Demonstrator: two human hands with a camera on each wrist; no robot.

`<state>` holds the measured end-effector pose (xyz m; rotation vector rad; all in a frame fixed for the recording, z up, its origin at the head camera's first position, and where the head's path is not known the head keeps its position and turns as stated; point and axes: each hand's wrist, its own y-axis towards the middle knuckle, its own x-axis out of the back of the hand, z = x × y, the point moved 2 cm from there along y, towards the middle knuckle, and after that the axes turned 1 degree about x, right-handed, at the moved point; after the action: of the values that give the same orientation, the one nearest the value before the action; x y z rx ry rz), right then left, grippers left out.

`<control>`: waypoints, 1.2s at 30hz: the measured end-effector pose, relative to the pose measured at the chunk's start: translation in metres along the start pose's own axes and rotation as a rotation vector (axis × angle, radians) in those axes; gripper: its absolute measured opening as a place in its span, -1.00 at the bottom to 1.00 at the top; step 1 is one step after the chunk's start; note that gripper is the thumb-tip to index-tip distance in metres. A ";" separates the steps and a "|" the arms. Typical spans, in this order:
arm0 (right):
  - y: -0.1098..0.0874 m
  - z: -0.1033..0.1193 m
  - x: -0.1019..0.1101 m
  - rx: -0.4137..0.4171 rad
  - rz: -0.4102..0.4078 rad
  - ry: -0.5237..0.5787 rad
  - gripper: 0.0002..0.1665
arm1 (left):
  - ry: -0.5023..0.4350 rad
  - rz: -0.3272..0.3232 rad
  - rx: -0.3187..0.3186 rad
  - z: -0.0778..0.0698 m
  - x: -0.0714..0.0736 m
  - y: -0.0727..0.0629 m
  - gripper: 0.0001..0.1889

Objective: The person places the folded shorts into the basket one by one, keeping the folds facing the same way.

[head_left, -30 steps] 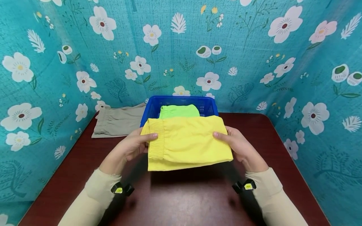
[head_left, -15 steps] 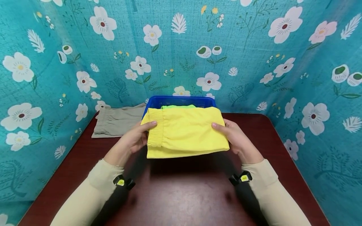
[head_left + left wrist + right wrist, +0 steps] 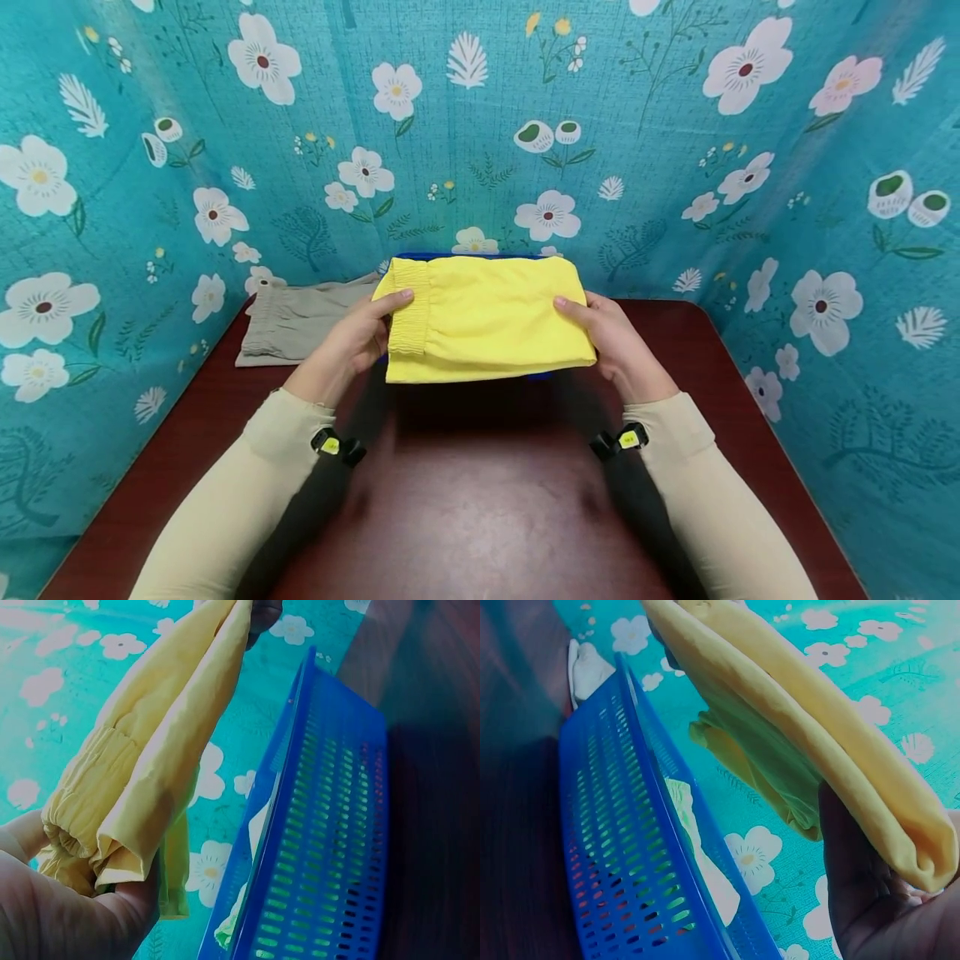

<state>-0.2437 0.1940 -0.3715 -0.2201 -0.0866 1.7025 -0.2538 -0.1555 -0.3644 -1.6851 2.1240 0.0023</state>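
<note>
Folded yellow shorts [image 3: 495, 312] with a gathered elastic waistband hang level between both hands, over the blue plastic basket [image 3: 322, 825]. My left hand [image 3: 358, 333] pinches the waistband end, thumb on top. At the other end my right hand [image 3: 615, 337] grips the folded edge, its thumb [image 3: 573, 310] on the cloth. Both wrist views show the shorts above the basket rim. Light green cloth [image 3: 694, 840] lies inside the basket, showing over the rim and through the slots. In the head view the shorts cover nearly all of the basket.
Grey folded shorts [image 3: 300, 321] lie on the dark red table [image 3: 480, 517] to the left of the basket. A teal floral curtain [image 3: 480, 125] hangs behind the table and along both sides.
Both hands have moved forward and up in the head view with the yellow shorts, which now cover the green cloth and most of the basket. The grey shorts stay on the table.
</note>
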 end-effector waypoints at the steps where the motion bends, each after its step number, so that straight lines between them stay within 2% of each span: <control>1: 0.002 0.001 0.000 0.001 0.000 -0.003 -0.35 | 0.004 -0.003 0.000 -0.001 0.001 0.002 -0.65; 7: 0.010 0.005 -0.003 -0.015 0.002 0.000 -0.33 | 0.034 0.004 0.004 -0.010 0.005 0.010 -0.69; 14: 0.023 0.007 -0.007 -0.057 0.013 0.004 -0.28 | 0.057 -0.015 -0.006 -0.021 0.010 0.019 -0.62; 22: 0.040 0.007 -0.008 -0.127 0.050 0.038 -0.27 | 0.036 0.002 -0.003 -0.022 0.019 0.037 -0.52; 30: 0.054 0.007 -0.012 -0.139 0.025 0.060 -0.31 | 0.078 -0.063 0.011 -0.023 0.024 0.053 -0.43; 36: 0.063 0.003 -0.011 -0.155 -0.017 0.063 -0.31 | 0.114 -0.096 0.015 -0.024 0.026 0.064 -0.43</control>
<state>-0.3041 0.1738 -0.3792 -0.3873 -0.1741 1.6719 -0.3256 -0.1692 -0.3680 -1.8162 2.1157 -0.1414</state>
